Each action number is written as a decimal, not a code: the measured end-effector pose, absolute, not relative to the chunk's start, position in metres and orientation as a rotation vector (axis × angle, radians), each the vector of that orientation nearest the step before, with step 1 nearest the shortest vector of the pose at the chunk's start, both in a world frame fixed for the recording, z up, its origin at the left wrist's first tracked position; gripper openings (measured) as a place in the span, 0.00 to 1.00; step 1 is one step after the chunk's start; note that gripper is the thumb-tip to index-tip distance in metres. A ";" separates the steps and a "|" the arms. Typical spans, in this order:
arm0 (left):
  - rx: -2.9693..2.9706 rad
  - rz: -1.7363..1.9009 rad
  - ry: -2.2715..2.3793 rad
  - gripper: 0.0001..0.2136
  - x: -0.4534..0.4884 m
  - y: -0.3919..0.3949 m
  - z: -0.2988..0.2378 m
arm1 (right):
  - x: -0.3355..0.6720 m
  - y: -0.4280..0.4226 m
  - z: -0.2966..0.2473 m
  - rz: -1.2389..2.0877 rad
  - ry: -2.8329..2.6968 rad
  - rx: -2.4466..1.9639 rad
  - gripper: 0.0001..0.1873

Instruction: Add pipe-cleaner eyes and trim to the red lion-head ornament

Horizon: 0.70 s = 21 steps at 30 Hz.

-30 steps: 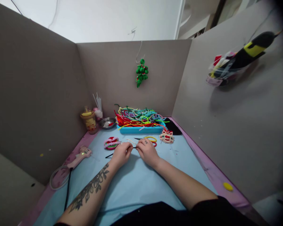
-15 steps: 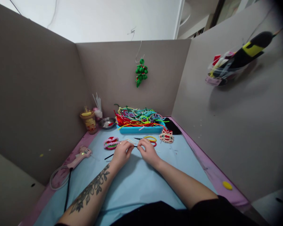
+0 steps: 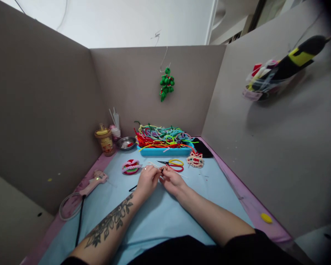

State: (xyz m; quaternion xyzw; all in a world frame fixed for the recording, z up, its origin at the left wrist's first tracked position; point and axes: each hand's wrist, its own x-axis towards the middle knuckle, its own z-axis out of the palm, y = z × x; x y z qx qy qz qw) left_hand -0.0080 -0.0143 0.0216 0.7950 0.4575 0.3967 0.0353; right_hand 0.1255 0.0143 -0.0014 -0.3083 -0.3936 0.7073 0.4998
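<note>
My left hand (image 3: pixel 148 181) and my right hand (image 3: pixel 172 181) meet over the middle of the blue cloth, fingertips pinched together. Between them is a black pipe cleaner (image 3: pixel 132 188); its free end sticks out left of my left wrist, and the fingers hide most of the rest. Just beyond my right hand lie scissors (image 3: pixel 179 170) with red and yellow handles. To the left of my hands sits a round pink, red and green pipe-cleaner piece (image 3: pixel 130 167). A cream and red pipe-cleaner face (image 3: pixel 195 160) lies to the right.
A blue tray (image 3: pixel 167 152) heaped with coloured pipe cleaners stands at the back, beside a metal bowl (image 3: pixel 126 143) and a lidded cup (image 3: pixel 105 141). A pink glue gun (image 3: pixel 95 182) with its cable lies left. Grey panels enclose the table; a green ornament (image 3: pixel 167 84) hangs behind.
My hands have come closer together, and the right one has turned, with its fingers curled more. The black pipe cleaner's free end has shifted right and shows less.
</note>
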 end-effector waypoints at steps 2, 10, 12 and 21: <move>2.427 1.218 1.430 0.07 -0.011 -0.012 0.021 | 0.129 0.017 0.000 1.706 -0.996 -0.797 0.13; 2.491 1.078 1.607 0.07 -0.022 -0.008 0.020 | 0.153 0.031 0.008 0.777 -1.738 -1.047 0.04; 2.553 1.027 1.619 0.07 -0.022 -0.008 0.020 | 0.155 0.028 0.011 0.493 -1.893 -0.984 0.02; 2.681 0.904 1.625 0.07 -0.022 -0.008 0.019 | 0.151 0.022 0.007 0.311 -2.080 -0.903 0.07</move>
